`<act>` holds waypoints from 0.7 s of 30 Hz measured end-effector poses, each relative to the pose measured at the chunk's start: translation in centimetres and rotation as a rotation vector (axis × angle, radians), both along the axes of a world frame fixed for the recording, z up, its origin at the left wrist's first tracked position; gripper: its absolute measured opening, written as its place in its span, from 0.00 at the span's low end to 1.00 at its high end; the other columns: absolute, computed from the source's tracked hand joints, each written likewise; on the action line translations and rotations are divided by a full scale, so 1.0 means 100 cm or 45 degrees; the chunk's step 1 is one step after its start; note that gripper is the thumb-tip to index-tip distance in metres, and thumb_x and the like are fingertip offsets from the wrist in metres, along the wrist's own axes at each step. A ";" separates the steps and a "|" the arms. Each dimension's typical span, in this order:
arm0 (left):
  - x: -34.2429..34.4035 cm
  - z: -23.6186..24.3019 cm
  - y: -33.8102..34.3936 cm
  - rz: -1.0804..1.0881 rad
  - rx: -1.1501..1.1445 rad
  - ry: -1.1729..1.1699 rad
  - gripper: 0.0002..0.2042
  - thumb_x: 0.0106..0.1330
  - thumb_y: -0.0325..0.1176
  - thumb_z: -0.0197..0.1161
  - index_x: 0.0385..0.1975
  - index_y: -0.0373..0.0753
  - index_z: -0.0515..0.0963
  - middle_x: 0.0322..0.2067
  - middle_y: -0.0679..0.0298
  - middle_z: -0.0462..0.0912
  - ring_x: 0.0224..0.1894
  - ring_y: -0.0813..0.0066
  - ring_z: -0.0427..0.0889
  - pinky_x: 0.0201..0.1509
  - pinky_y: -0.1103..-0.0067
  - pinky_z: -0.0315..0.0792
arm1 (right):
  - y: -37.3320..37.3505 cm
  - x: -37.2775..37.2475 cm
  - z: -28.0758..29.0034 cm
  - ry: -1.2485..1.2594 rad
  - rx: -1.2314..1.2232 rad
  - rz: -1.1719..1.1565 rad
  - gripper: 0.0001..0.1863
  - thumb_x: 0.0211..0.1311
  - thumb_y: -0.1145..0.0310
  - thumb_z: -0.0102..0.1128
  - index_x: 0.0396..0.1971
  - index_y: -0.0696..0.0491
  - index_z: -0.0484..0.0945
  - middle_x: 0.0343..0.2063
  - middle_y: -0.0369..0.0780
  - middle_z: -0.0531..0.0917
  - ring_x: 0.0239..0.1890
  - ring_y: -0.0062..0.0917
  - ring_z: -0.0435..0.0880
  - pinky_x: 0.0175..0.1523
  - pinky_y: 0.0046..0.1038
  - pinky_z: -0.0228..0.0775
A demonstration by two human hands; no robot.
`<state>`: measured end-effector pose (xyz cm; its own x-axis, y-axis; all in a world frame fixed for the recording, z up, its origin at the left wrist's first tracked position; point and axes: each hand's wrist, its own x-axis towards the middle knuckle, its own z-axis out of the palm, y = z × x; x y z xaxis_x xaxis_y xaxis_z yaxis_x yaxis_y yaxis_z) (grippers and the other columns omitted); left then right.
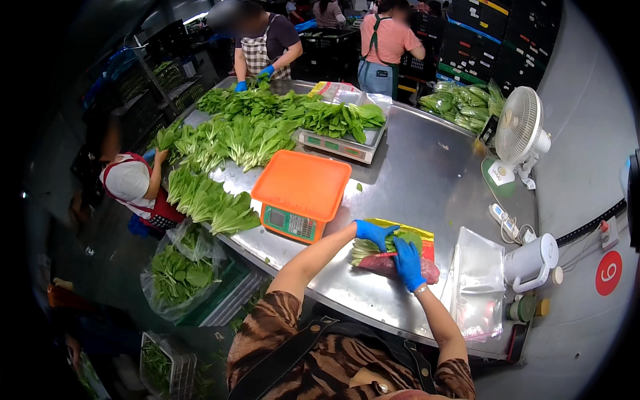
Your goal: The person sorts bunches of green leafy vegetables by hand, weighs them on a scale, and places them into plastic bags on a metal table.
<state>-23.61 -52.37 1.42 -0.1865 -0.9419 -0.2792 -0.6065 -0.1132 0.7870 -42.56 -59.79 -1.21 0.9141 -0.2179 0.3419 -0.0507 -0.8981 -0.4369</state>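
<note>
A bunch of leafy greens with pale stems lies at the near edge of the metal table, on a plastic packing bag printed yellow and red. My left hand, in a blue glove, curls over the top of the bunch. Its fingertips partly disappear among the leaves. My right hand, gloved the same way, grips the bunch from its right side. Pinkish-red wrapping shows along the near side of the greens, below both hands; whether it belongs to the same bag I cannot tell.
An orange scale stands left of my hands; a silver scale behind it bears greens. Loose greens cover the table's far left. Clear bags, a kettle and a fan are at right. Co-workers stand around the table.
</note>
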 end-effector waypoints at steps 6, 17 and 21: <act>0.011 -0.032 -0.038 0.677 -0.252 -0.348 0.29 0.51 0.35 0.55 0.55 0.37 0.55 0.50 0.48 0.63 0.53 0.54 0.62 0.55 0.69 0.59 | 0.009 0.004 0.004 0.053 -0.039 -0.044 0.20 0.52 0.66 0.48 0.47 0.54 0.65 0.43 0.45 0.71 0.49 0.35 0.67 0.57 0.39 0.49; -0.010 0.007 -0.016 0.201 -0.246 -0.440 0.14 0.47 0.43 0.55 0.24 0.37 0.78 0.26 0.50 0.76 0.27 0.52 0.75 0.33 0.67 0.69 | 0.023 -0.014 0.007 -0.104 -0.127 -0.103 0.15 0.49 0.68 0.51 0.40 0.52 0.72 0.40 0.43 0.73 0.43 0.36 0.71 0.51 0.35 0.59; -0.039 0.009 0.036 0.091 -0.102 -0.345 0.26 0.52 0.53 0.52 0.43 0.38 0.69 0.40 0.49 0.72 0.42 0.52 0.72 0.46 0.68 0.65 | 0.033 -0.015 -0.006 -0.089 0.105 -0.190 0.10 0.50 0.68 0.50 0.34 0.53 0.73 0.33 0.44 0.75 0.36 0.36 0.73 0.43 0.33 0.63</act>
